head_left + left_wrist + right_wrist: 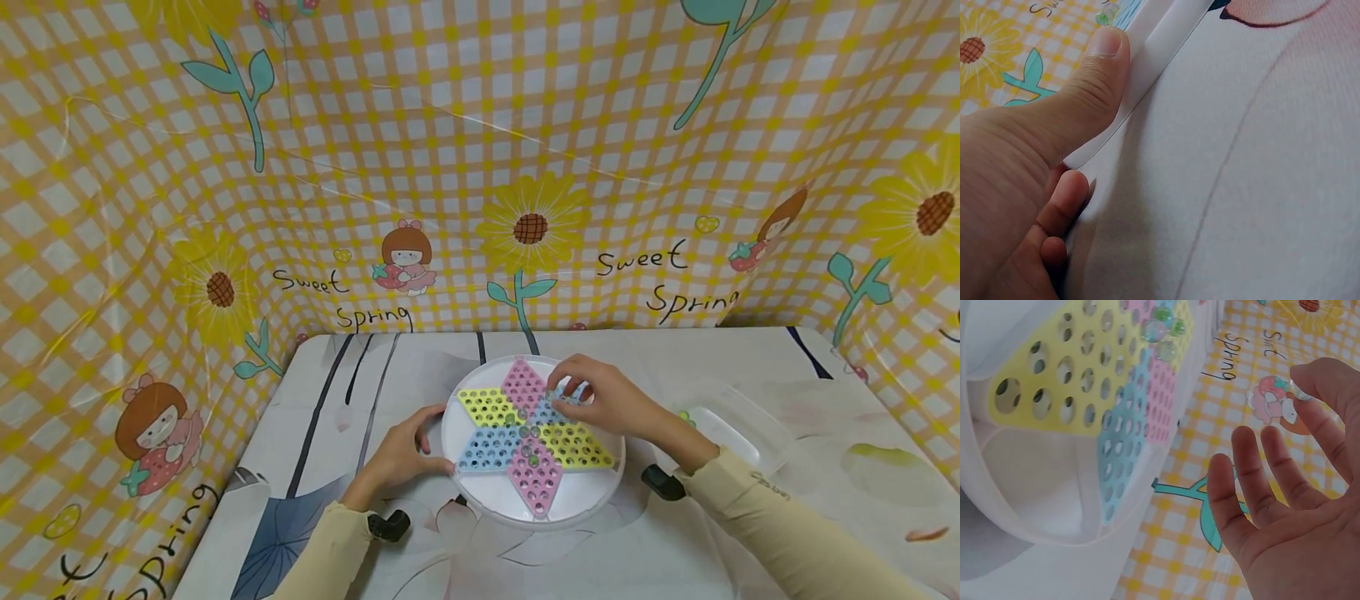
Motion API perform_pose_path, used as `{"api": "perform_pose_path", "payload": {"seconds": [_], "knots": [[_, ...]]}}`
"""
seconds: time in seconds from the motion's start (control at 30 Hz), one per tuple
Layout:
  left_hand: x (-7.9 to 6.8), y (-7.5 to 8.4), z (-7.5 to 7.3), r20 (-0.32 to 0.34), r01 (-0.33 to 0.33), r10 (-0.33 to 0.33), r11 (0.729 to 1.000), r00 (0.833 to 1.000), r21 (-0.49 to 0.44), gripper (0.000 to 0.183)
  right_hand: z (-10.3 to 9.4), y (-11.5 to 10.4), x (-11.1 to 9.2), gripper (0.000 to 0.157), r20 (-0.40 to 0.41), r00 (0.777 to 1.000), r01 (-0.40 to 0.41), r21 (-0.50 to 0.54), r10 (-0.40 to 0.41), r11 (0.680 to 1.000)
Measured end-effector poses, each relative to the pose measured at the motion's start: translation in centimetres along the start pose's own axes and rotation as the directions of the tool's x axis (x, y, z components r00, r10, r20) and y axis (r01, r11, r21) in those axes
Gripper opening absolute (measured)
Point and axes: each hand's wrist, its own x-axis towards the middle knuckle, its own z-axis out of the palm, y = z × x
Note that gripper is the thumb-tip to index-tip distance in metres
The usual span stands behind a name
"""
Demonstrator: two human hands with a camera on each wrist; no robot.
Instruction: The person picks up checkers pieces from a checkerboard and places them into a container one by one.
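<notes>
A round white Chinese checkers board (480, 493) with a pink, yellow and blue perforated star lies on the table. At its left edge my left hand (400, 457) grips the rim, thumb on top in the left wrist view and fingers along the side. Over the far right part of the board is my right hand (603, 398). Between its thumb and index finger it pinches a clear glass marble (1300, 392), raised above the holes. Several green-tinted marbles (1155, 330) sit near the middle of the star.
To the right of the board stands a clear plastic container (772, 433) with a white bottom, partly behind my right forearm; green bits show at its left side. A floral cloth covers the table (420, 367). A checked curtain (450, 150) hangs behind and at both sides.
</notes>
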Motion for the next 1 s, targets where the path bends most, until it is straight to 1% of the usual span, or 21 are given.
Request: {"api": "perform_pose_path", "payload": {"seconds": [0.13, 0.37, 0.53, 0.7, 0.87, 1.0], "knots": [[0.0, -0.1, 0.1, -0.006, -0.011, 0.011, 1.0, 1.0, 0.006, 0.096, -0.3, -0.2, 0.0, 0.021, -0.058, 0.998, 0.001, 0.002, -0.001, 1.0], [0.0, -0.1, 0.1, -0.007, -0.01, 0.01, 1.0, 1.0, 0.002, 0.096, -0.6, -0.3, -0.3, 0.025, -0.12, 0.993, -0.008, 0.02, 0.01, 1.0], [0.0, -0.1, 0.1, -0.005, -0.005, 0.005, 1.0, 1.0, -0.003, 0.096, -0.9, -0.3, -0.6, 0.025, -0.149, 0.989, -0.022, 0.003, 0.023, 1.0], [-0.1, 0.0, 0.1, -0.006, -0.005, 0.005, 1.0, 1.0, -0.005, 0.096, -1.4, -0.4, -1.2, 0.022, -0.177, 0.984, -0.039, -0.014, 0.036, 0.999], [0.0, 0.0, 0.0, -0.008, -0.007, 0.007, 1.0, 1.0, -0.008, 0.096, -1.9, 0.1, -2.0, 0.022, -0.205, 0.978, -0.036, -0.043, 0.026, 0.998], [0.0, -0.1, 0.1, -0.007, -0.01, 0.01, 1.0, 1.0, -0.006, 0.096, -2.4, 0.5, -2.9, 0.023, -0.237, 0.971, -0.038, -0.086, 0.017, 0.996]]}}
